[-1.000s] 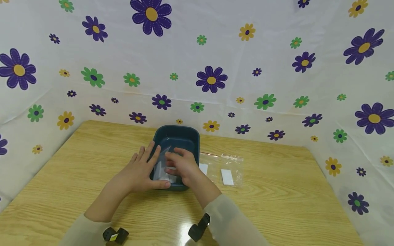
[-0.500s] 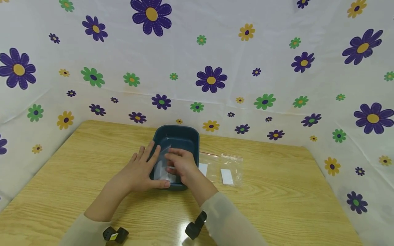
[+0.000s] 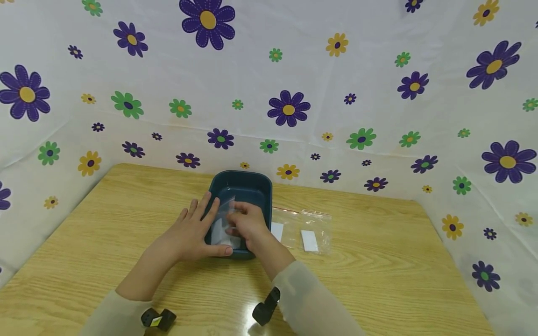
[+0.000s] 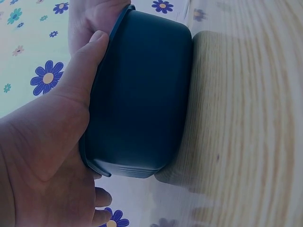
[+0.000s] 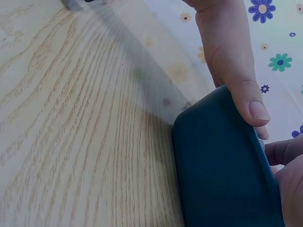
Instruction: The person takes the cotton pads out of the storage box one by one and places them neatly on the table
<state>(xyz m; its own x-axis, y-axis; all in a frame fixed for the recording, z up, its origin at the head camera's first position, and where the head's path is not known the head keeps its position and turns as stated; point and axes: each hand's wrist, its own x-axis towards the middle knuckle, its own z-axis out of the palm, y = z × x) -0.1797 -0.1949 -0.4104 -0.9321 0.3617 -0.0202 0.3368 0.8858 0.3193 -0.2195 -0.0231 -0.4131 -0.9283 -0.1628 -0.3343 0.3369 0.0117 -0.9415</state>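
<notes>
A dark teal bin (image 3: 250, 186) stands on the table with a clear plastic bag (image 3: 219, 228) inside it. The left hand (image 3: 189, 233) lies spread over the bin's left and near rim, fingers straight, thumb along the near edge; the left wrist view shows the thumb on the rim beside the bin wall (image 4: 142, 90). Inside the bin, the right hand (image 3: 250, 226) pinches the bag's upper right part between thumb and fingers. In the right wrist view the right hand (image 5: 291, 175) is partly cut off behind the bin wall (image 5: 222, 165).
Two clear zip bags, each with a white card, lie flat just right of the bin: one (image 3: 290, 215) partly behind it, the other (image 3: 323, 233) farther right. The wooden table (image 3: 378, 261) meets a flower-print cloth (image 3: 252, 70) at the back and sides.
The right hand has shifted slightly, its fingers drawn together, and the bag's upper corner stands higher beside them. The left hand has stayed put on the bin.
</notes>
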